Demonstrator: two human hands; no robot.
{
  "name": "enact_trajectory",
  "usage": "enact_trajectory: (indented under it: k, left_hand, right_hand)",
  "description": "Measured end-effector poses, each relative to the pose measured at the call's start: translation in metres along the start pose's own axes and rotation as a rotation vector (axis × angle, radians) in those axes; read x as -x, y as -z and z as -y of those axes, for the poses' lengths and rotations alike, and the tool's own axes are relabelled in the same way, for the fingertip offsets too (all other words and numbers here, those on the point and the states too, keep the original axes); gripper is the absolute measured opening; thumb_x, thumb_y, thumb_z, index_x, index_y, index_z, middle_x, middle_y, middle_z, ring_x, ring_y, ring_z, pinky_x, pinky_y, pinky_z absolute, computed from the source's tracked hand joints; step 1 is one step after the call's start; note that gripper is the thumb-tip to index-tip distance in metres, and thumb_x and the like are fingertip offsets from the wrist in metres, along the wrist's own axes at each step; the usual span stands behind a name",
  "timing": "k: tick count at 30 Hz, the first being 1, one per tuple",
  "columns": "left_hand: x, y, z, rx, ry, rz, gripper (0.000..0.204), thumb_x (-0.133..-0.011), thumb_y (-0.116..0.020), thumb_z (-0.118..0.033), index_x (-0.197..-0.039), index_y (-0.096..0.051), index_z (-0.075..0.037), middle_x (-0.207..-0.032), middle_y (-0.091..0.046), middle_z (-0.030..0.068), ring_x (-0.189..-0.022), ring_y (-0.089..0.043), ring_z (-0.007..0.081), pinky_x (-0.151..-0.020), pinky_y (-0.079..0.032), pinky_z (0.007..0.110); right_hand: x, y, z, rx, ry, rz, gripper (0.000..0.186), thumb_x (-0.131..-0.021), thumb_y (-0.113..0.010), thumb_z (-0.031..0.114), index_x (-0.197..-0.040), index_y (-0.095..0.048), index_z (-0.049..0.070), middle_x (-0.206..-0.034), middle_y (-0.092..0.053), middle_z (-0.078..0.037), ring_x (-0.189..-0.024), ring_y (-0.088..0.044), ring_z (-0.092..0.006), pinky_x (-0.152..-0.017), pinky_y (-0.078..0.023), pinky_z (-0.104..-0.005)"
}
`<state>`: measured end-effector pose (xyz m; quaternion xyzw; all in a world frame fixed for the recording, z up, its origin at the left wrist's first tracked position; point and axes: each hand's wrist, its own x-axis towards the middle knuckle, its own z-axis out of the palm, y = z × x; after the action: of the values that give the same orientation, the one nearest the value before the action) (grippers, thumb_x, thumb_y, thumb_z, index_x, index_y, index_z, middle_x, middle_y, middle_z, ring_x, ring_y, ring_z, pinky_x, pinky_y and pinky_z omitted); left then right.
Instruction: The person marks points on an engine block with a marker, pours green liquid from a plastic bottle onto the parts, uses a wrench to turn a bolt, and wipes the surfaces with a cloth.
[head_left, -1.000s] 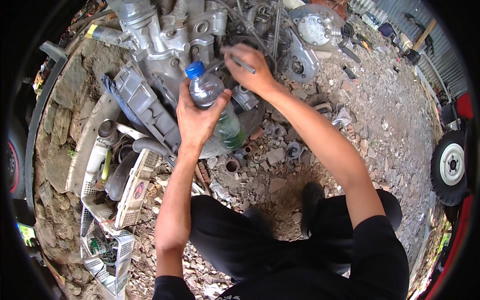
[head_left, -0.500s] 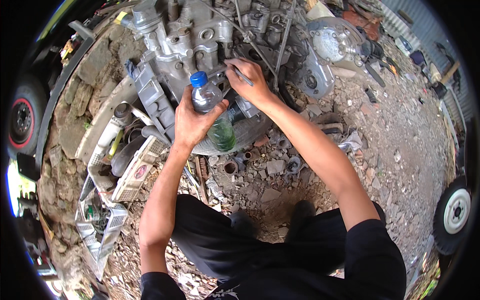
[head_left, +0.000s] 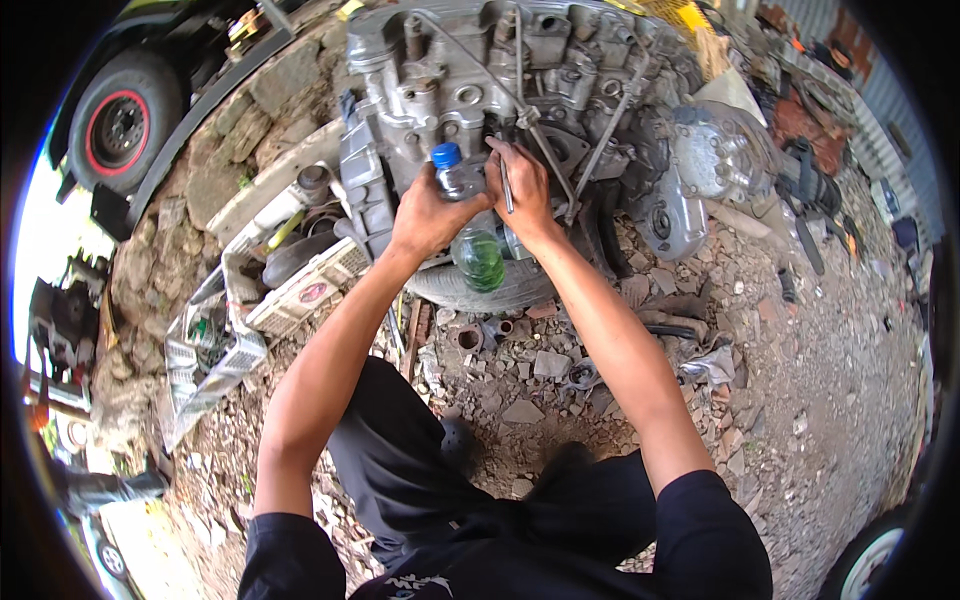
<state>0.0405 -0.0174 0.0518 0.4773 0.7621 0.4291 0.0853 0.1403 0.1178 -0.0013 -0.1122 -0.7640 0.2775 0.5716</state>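
While both hands meet at the near side of the engine block (head_left: 440, 100), the step in hand appears to be one of steadying with the left and guiding with the right. The left hand (head_left: 435, 215) curls round the upper part of a clear plastic bottle (head_left: 480, 250) before the block, its fingers bent to the bottle's width; green liquid lies in the base. The right hand (head_left: 525, 190) pinches a slim grey rod (head_left: 507, 188) just beside the bottle; whether they touch cannot be told. The next move, as judged, calls for a firm left hold and small, controlled motion of the rod.

Edges crowd the block: metal linkage rods (head_left: 526, 117) cross its face, a ribbed grey casing (head_left: 366, 195) flanks its left, a round metal housing (head_left: 720, 150) its right, and a tyre (head_left: 525, 288) its near edge. Widest room lies over rubble-strewn ground (head_left: 800, 400), right of the block and nearer the person.
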Motion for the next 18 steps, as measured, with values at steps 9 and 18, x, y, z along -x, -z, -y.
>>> enact_trajectory:
  k: [9,18]
  left_hand:
    - [-0.003,0.006,-0.014,-0.114,0.037,-0.041,0.087,-0.066,-0.082,-0.05,-0.129,-0.055,0.004,-0.108,-0.071,0.0247,-0.102,-0.07,0.0352,-0.089,-0.055,0.041]
    - [-0.011,-0.008,0.005,-0.176,-0.191,-0.188,0.077,-0.068,-0.08,-0.057,-0.114,-0.062,0.002,-0.072,-0.07,0.019,-0.073,-0.072,0.037,-0.067,-0.057,0.045]
  right_hand:
    - [0.009,0.009,-0.003,-0.057,-0.161,0.001,0.04,-0.091,-0.058,0.009,-0.127,-0.058,-0.009,-0.091,-0.065,-0.023,-0.079,-0.066,-0.0377,-0.076,-0.053,-0.0447]
    - [0.0,0.017,0.011,0.272,0.187,-0.01,0.032,-0.09,-0.065,0.009,-0.118,-0.06,-0.006,-0.103,-0.07,-0.027,-0.091,-0.07,-0.041,-0.076,-0.057,-0.0455]
